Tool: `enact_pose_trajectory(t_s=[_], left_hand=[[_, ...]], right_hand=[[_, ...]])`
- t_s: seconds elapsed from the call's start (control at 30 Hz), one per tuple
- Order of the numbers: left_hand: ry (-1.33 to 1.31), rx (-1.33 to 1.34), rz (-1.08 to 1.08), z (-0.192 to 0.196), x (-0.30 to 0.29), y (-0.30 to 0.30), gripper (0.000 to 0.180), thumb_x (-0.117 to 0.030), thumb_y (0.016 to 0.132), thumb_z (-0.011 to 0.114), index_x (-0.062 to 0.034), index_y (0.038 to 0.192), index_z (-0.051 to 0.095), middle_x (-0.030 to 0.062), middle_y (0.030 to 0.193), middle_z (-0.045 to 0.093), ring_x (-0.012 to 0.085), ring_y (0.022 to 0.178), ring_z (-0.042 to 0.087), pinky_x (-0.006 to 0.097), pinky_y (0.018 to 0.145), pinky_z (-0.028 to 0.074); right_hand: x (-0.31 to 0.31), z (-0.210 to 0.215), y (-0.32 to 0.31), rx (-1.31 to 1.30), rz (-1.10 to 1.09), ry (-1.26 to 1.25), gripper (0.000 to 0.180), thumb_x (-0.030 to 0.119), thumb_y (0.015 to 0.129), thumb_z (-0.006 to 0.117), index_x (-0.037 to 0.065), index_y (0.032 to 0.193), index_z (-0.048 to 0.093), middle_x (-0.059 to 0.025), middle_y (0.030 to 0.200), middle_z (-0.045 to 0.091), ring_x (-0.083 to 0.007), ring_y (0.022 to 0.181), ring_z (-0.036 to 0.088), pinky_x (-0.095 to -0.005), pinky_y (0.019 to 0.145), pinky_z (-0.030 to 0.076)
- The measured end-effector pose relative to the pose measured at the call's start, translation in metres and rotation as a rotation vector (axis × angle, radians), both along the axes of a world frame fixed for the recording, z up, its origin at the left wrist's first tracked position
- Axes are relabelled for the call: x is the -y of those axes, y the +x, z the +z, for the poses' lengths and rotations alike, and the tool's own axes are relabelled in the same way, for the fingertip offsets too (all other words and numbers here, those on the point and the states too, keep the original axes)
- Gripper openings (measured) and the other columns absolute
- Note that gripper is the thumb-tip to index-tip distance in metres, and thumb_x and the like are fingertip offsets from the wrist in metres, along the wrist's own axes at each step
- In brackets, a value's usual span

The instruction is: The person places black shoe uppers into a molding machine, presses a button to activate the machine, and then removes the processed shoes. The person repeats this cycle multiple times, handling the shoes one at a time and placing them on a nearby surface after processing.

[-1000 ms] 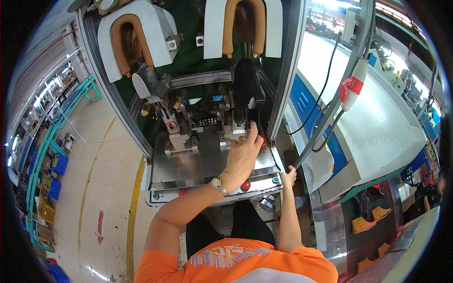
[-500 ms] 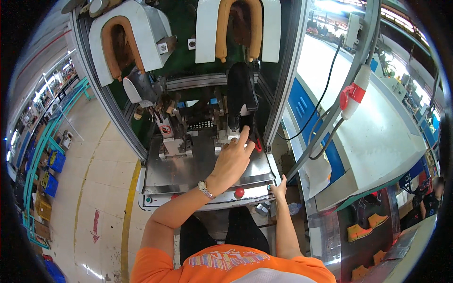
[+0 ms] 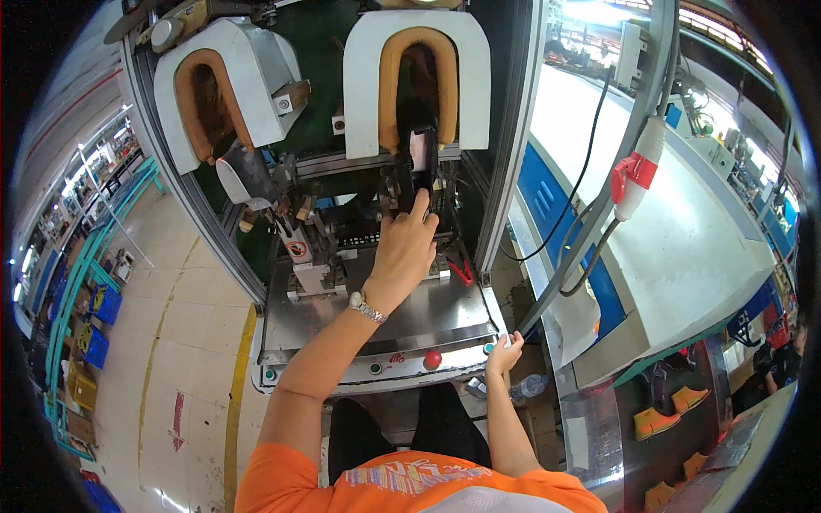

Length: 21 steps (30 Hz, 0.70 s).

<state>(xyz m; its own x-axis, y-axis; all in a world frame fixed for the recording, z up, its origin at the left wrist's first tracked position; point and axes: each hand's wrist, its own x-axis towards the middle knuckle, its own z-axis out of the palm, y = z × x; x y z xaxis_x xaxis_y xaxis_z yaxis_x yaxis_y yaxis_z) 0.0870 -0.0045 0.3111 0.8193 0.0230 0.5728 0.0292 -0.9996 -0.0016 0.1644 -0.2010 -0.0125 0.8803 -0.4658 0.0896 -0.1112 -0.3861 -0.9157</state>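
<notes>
My left hand point(image 3: 404, 252), wearing a metal-band watch, reaches over the machine with its index finger stretched out. That fingertip is at the lower end of a black shoe upper point(image 3: 416, 175), mounted upright with a light patch showing on it. The upper's far part sits inside the tan U-shaped pad point(image 3: 389, 94) of the right white clamp head point(image 3: 361, 94). At the right front corner, my right hand point(image 3: 505, 353) is beside a green push button point(image 3: 488, 348), fingers apart and nothing visible in them. Whether it touches the button I cannot tell.
A second white clamp head point(image 3: 171, 103) hangs over a grey form point(image 3: 246, 178) at the left. Along the front edge is a red knob point(image 3: 433, 359). A metal post point(image 3: 590, 222) carries a red-and-white plug point(image 3: 634, 179) at the right. Tan shoes point(image 3: 657, 422) lie on a lower-right conveyor.
The black upper has swung away from me into the right U-shaped pad. My left hand has followed it, moving farther and slightly left. My right hand has shifted slightly at the corner.
</notes>
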Motion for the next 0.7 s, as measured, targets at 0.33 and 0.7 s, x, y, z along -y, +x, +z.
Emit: enact_pose_trajectory(t_s=[0.33, 0.7], left_hand=[[0.057, 0.068, 0.038, -0.005, 0.003, 0.005, 0.026, -0.012, 0.068, 0.067, -0.0016, 0.088, 0.055, 0.0144, 0.122, 0.037, 0.0212, 0.075, 0.057, 0.038, 0.069, 0.043], [-0.500, 0.095, -0.442, -0.037, 0.023, -0.049, 0.044, -0.007, 0.073, 0.064, -0.0095, 0.114, 0.050, 0.0191, 0.140, 0.021, 0.0341, 0.120, 0.039, 0.041, 0.098, 0.034]], right_hand=[[-0.004, -0.001, -0.003, 0.078, -0.035, -0.057, 0.028, 0.017, 0.080, 0.055, 0.005, 0.105, 0.054, -0.0115, 0.104, 0.058, -0.0275, 0.101, 0.051, -0.0380, 0.084, 0.040], [-0.005, -0.005, -0.002, 0.144, -0.069, -0.276, 0.025, 0.017, 0.077, 0.055, 0.004, 0.099, 0.056, -0.0100, 0.101, 0.059, -0.0285, 0.100, 0.050, -0.0393, 0.083, 0.040]])
